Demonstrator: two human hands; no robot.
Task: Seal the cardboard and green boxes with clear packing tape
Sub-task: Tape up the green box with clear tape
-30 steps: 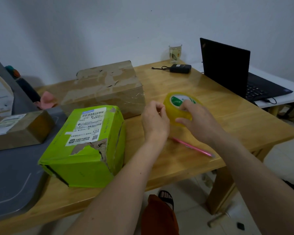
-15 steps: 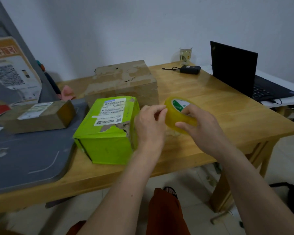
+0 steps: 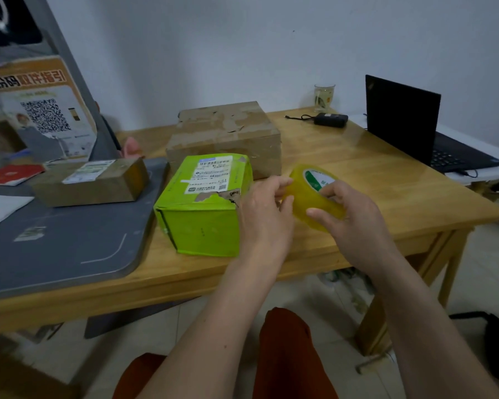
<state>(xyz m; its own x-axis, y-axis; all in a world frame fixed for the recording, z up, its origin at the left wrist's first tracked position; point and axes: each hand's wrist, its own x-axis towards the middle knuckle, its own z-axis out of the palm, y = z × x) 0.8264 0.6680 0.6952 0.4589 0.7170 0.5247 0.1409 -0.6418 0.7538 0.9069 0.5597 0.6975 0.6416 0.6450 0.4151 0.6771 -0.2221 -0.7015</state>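
The right hand (image 3: 355,223) grips the tape roll (image 3: 314,194) above the table's (image 3: 386,180) front edge, steadying it — while the left hand (image 3: 264,214) pinches at its rim, likely freeing the tape end. The green box (image 3: 205,208) sits just left, cardboard box (image 3: 225,136) behind — neither freshly taped.

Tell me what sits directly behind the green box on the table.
Behind the green box sits the large cardboard box, its top patched with torn tape. Its lower front left is hidden by the green box, so whether the two touch cannot be told.
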